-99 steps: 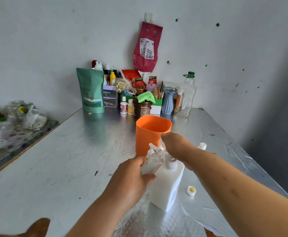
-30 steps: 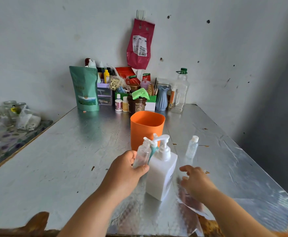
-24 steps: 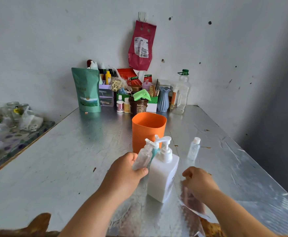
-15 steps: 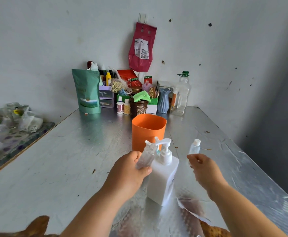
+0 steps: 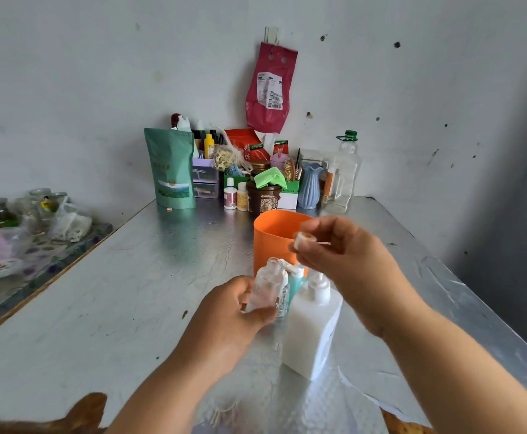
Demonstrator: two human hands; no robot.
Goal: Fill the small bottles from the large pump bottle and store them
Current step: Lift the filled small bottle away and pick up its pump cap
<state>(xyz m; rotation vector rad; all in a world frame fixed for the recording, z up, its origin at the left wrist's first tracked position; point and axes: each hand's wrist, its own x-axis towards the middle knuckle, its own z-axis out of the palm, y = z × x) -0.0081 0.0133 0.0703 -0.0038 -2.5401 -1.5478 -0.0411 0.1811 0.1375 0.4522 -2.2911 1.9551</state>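
The white pump bottle stands on the worktop, just left of it the left grip curls round an uncapped small clear bottle, and farther up the right grip pinches a small cap before the orange cup.

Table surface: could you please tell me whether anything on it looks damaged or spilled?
The silver covering is torn and curling near the white pump bottle, baring brown board at the near edge. No spill shows.

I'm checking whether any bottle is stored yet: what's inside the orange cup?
Only the far inner wall of the orange cup shows, bare. Its near wall and the right hand, pinching a cap, hide the bottom.
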